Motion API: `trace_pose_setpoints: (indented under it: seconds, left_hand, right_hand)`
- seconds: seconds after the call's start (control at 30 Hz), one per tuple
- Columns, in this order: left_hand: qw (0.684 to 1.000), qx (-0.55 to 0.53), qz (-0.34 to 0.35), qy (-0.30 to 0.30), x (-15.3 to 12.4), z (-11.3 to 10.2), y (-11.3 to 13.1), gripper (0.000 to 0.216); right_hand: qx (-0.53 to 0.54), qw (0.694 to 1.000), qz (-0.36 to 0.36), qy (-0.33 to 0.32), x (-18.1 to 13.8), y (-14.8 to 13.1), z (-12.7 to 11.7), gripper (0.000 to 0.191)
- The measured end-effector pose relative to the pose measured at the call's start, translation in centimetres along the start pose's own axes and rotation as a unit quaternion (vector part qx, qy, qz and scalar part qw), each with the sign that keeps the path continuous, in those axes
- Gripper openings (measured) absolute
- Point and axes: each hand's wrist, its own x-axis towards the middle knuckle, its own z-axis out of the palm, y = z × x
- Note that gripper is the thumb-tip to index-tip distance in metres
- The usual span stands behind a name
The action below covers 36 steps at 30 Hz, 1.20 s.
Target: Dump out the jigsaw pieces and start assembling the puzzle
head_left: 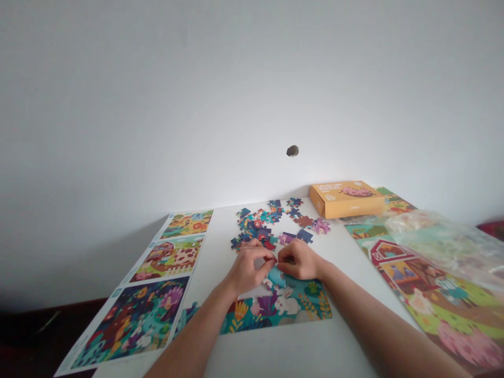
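Note:
Over the partly joined jigsaw puzzle (289, 307), my left hand (248, 268) and my right hand (300, 260) meet with fingertips almost touching. Both are closed in a pinch at the upper end of a light-blue puzzle piece (276, 277); the fingers hide part of it. White rabbits, purple leaves and yellow plants show on the joined strip below my hands. Just beyond my fingers lie loose puzzle pieces (255, 223), mostly dark blue, teal and red. My left forearm covers the strip's left part.
Picture sheets (137, 315) line the table's left side. A yellow puzzle box (346, 199) stands at the back right against the wall. Clear plastic bags (444, 241) lie on a large farm poster (417, 283) at right. The white wall has a hole (292, 151).

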Motion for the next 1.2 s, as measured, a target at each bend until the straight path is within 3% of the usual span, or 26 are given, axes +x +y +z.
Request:
trace_pose_setpoints:
  seconds: [0.27, 0.7, 1.0, 1.2]
  left_hand:
    - [0.999, 0.034, 0.007, -0.015, -0.1, 0.0, -0.1, 0.01]
    - [0.999, 0.035, -0.007, -0.029, -0.1, -0.1, 0.0, 0.014]
    - [0.999, 0.021, -0.024, 0.004, 0.0, 0.2, -0.9, 0.009]
    - [0.997, 0.028, -0.075, 0.007, 0.1, 0.6, -1.6, 0.014]
  right_hand:
    - [0.004, 1.0, 0.016, 0.004, 0.0, 0.4, 0.3, 0.008]
    - [0.01, 1.0, 0.021, -0.008, 0.1, 0.4, 0.4, 0.015]
    - [-0.007, 0.996, 0.064, 0.068, 0.1, 0.7, 0.5, 0.024]
    - [-0.107, 0.991, 0.072, -0.022, -0.1, 0.6, -0.7, 0.016]
